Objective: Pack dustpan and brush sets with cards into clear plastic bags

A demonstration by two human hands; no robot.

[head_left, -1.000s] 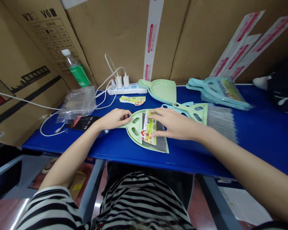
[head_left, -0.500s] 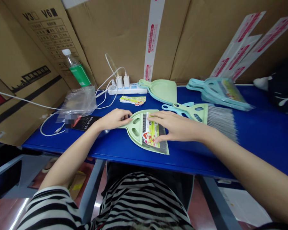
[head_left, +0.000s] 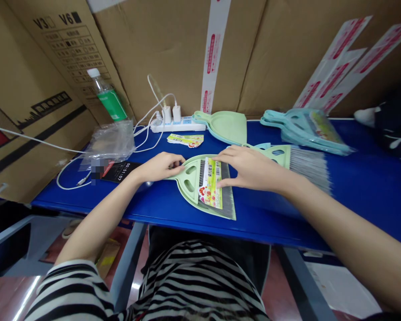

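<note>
A light green dustpan (head_left: pixel 184 196) lies on the blue table with a matching green hand brush (head_left: pixel 189 177) nested in it, grey bristles pointing right. Across the bristles is a colourful printed label card (head_left: pixel 213 185). My left hand (head_left: pixel 165 166) is closed around the handle end on the left, which it mostly hides. My right hand (head_left: pixel 245 168) is open over the right side, thumb and fingers apart, with fingertips at the card's upper and right edges. Behind my right wrist lie another green brush (head_left: pixel 282 156) and a blue one, partly covered.
Stacked green and blue dustpans (head_left: pixel 227 125) stand at the back. Bagged blue dustpan sets (head_left: pixel 304 129) lie back right. Loose label cards (head_left: pixel 186 140), a power strip (head_left: pixel 178 126) with cables, clear plastic bags (head_left: pixel 110 140), a phone (head_left: pixel 120 171) and a bottle (head_left: pixel 111 100) are to the left.
My right hand has shifted slightly up and back on the label card, uncovering more of its print. The card sits a little straighter. My left hand stays at the handle.
</note>
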